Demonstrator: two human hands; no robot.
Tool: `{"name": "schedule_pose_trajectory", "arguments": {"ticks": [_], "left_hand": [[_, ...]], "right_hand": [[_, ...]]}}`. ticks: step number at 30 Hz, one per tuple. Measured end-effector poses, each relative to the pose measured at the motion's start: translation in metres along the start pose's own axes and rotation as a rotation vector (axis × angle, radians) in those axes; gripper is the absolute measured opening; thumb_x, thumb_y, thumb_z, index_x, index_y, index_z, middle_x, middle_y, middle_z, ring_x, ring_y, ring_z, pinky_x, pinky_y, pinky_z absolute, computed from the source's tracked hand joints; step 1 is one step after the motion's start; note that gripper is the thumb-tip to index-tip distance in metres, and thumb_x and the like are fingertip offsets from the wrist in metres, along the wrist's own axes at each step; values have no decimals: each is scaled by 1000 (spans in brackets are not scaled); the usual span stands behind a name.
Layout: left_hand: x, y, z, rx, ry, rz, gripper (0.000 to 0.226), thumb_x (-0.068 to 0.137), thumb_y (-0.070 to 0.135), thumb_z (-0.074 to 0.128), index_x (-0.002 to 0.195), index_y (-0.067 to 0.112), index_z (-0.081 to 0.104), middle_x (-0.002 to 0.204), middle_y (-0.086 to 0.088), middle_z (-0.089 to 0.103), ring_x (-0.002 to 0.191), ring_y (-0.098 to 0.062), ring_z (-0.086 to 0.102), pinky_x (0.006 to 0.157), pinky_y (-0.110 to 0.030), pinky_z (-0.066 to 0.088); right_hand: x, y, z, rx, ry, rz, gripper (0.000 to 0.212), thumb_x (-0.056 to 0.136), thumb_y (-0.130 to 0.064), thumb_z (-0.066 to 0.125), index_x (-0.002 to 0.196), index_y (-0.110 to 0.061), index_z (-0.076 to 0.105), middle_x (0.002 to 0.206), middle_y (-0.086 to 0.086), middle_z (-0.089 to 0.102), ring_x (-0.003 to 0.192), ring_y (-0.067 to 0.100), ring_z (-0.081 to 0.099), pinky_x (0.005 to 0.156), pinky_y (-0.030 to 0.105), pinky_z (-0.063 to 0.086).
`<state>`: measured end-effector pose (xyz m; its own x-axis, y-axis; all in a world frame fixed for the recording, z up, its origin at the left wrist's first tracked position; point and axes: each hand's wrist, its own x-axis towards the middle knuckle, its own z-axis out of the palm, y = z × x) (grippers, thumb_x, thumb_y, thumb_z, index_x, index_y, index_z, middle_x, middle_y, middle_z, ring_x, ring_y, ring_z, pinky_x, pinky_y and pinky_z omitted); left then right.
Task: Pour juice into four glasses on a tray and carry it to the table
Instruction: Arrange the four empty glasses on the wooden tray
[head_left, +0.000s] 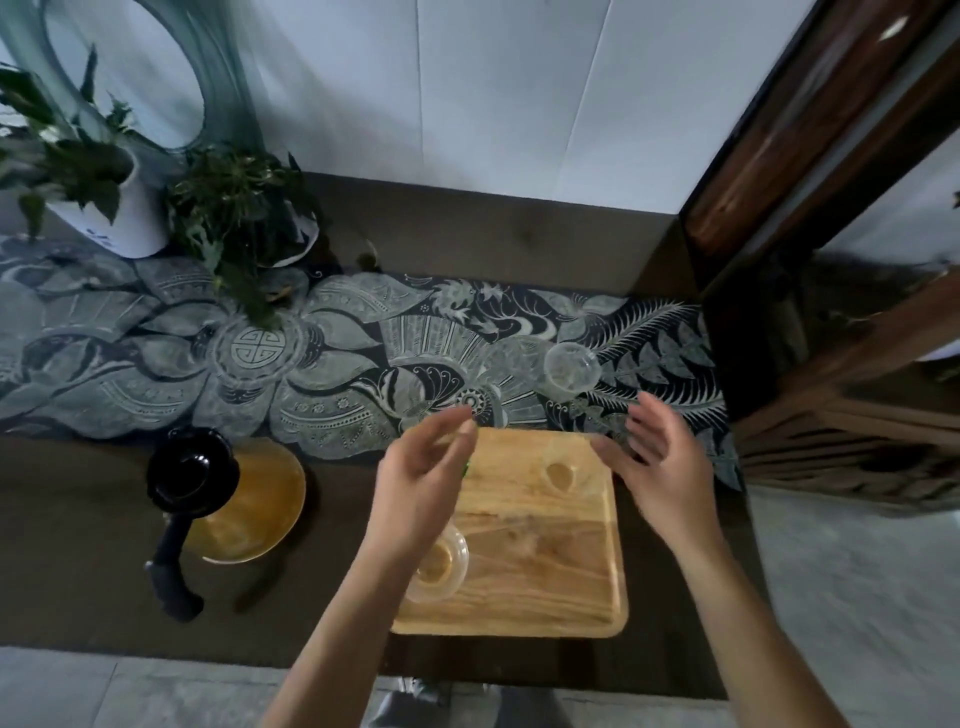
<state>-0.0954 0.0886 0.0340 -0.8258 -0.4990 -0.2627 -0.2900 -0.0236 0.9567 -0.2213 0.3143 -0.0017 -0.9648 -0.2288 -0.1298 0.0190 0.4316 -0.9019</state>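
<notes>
A wooden tray (550, 577) lies on the dark counter in front of me. Two clear glasses stand on it, one near its far right corner (559, 476) and one at its near left (437, 565), partly behind my left wrist. A third glass (570, 372) stands on the patterned cloth beyond the tray. A glass jug of orange juice (254, 504) with a black lid and handle sits to the left. My left hand (415, 478) hovers over the tray's far left corner, fingers loosely extended and blurred. My right hand (660, 457) hovers open over the tray's far right edge.
Two potted plants (130, 208) and a round mirror stand at the back left against the white wall. A patterned dark runner (311, 364) covers the rear of the counter. A wooden cabinet (831, 364) bounds the right side. Grey floor lies below.
</notes>
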Motion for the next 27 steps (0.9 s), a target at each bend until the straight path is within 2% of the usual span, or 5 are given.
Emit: {"name": "schedule_pose_trajectory", "arguments": {"ticks": [7,12,20,24,27], "left_hand": [[105,-13,106,148,-73,-200,41,97,40,60,134,23,61,123,-3,69,114,-25,66,101,-49,53],[144,-39,139,98,-69,-397,50,98,38,58,143,18,50,132,-3,62,92,-17,65,98,-47,55],[160,-42,168,-47,-20,-468,33,99,52,51,119,28,64,102,15,66,94,-20,70,81,-33,57],[155,-38,165,-100,37,-420,43,100,61,37,120,37,66,115,14,71,92,-19,72,77,-33,56],[143,-24,159,-149,65,-347,33,100,60,37,108,47,66,120,21,70,92,-18,72,81,-36,56]], "right_hand": [[119,56,-6,-242,-148,87,104,73,-38,89,155,-17,30,153,9,43,133,24,49,105,44,47],[157,83,16,-272,-281,75,106,69,-32,93,153,-19,30,147,1,48,134,24,46,107,48,44],[175,84,36,-177,-260,-55,73,69,-30,93,128,-30,50,105,-24,58,96,-5,57,72,8,39],[172,77,37,-120,-208,-81,76,68,-38,92,131,-34,49,111,-23,59,103,1,61,87,34,54],[163,63,33,-70,-179,-126,73,71,-40,90,132,-34,49,117,-27,57,106,-7,58,91,35,56]]}}
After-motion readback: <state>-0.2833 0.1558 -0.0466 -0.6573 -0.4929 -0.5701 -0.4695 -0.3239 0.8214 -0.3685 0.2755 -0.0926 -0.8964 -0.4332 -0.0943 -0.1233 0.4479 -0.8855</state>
